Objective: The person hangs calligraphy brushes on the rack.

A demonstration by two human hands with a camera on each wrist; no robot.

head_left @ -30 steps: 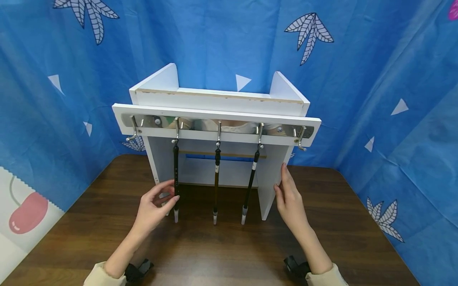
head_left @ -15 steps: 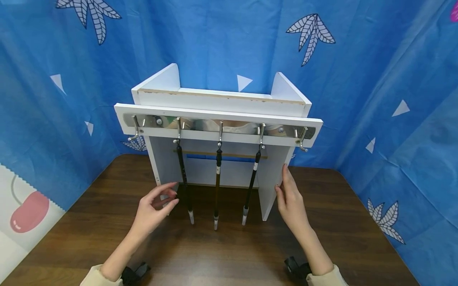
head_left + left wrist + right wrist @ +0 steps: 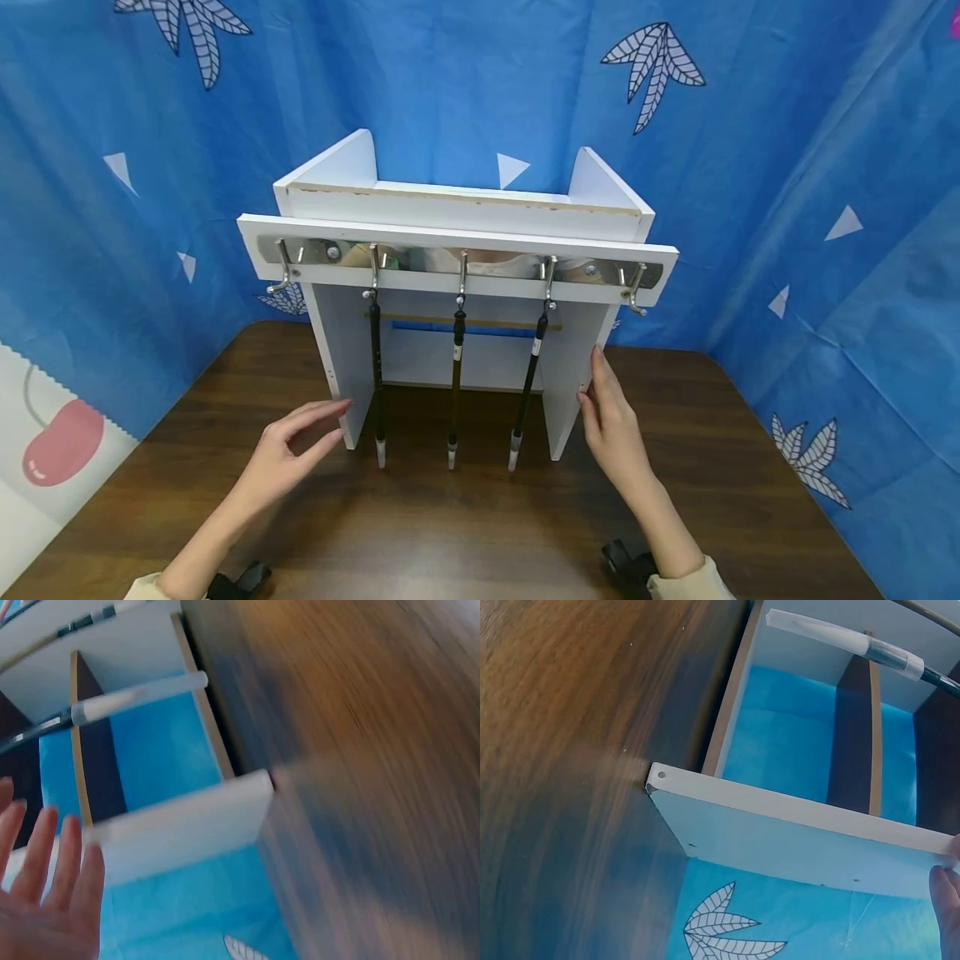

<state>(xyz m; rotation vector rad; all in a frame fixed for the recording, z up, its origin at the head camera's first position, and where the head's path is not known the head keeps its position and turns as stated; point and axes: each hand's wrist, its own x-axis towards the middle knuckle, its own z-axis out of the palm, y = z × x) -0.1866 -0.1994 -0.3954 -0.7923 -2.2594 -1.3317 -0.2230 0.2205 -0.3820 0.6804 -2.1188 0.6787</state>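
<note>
Three calligraphy brushes hang tip-down from the metal hooks of a white rack (image 3: 450, 225): a left brush (image 3: 377, 367), a middle brush (image 3: 456, 375) and a right brush (image 3: 529, 375). Each has a dark handle and a pale, translucent cap over its tip. My left hand (image 3: 288, 454) holds nothing, its fingers spread loosely in front of the left side panel (image 3: 337, 367), apart from the left brush. My right hand (image 3: 611, 417) rests with straight fingers against the right side panel (image 3: 566, 375). Only its fingertips (image 3: 946, 896) show at the panel in the right wrist view.
The outer left hook (image 3: 282, 267) and outer right hook (image 3: 635, 287) bear no brush. The rack stands on a dark wooden table (image 3: 465, 533). Behind it hangs a blue patterned curtain (image 3: 465, 83), which also runs along the right side.
My left hand has let go of the left brush and drawn back to the left and down. That brush swung right, then back towards hanging straight. My right hand has stayed at the panel.
</note>
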